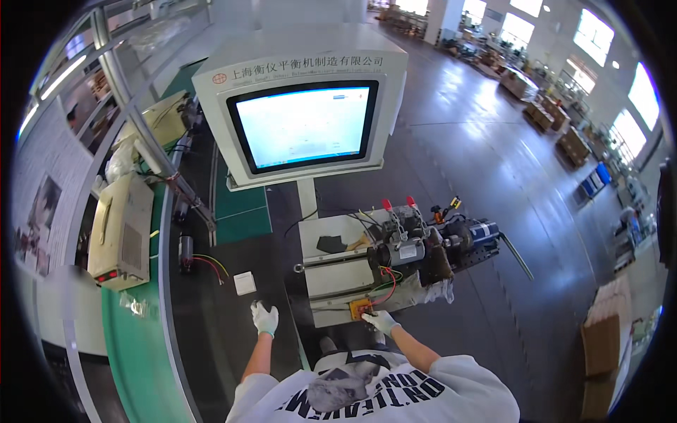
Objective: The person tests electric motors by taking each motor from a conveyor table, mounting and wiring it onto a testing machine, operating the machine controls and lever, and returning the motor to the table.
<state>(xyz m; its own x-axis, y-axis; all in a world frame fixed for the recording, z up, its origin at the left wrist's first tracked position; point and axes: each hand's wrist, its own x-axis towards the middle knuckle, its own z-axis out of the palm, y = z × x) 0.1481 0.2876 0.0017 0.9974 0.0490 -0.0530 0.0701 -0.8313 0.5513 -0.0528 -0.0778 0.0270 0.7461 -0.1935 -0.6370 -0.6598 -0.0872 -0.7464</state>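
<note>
My left hand [265, 319], in a white glove, is over the dark bench mat with its fingers curled. A small dark bit shows at its fingertips, too small to name. Just ahead of it lies a white square block [244, 283]. My right hand [381, 322], also gloved, has its fingers closed at the right edge of a small yellow terminal box [360, 309] on the machine's front plate. Red and yellow wires run from the box to a grey cylindrical motor [405, 252], which sits on the machine under red-handled toggle clamps [399, 215].
A large monitor [303, 127] in a grey housing stands beyond the machine bed [338, 280]. Another motor [185, 252] with loose wires lies on the dark mat [226, 331]. Left of it are a green bench strip [137, 338] and a beige instrument box [121, 233]. A rod [517, 256] juts out right.
</note>
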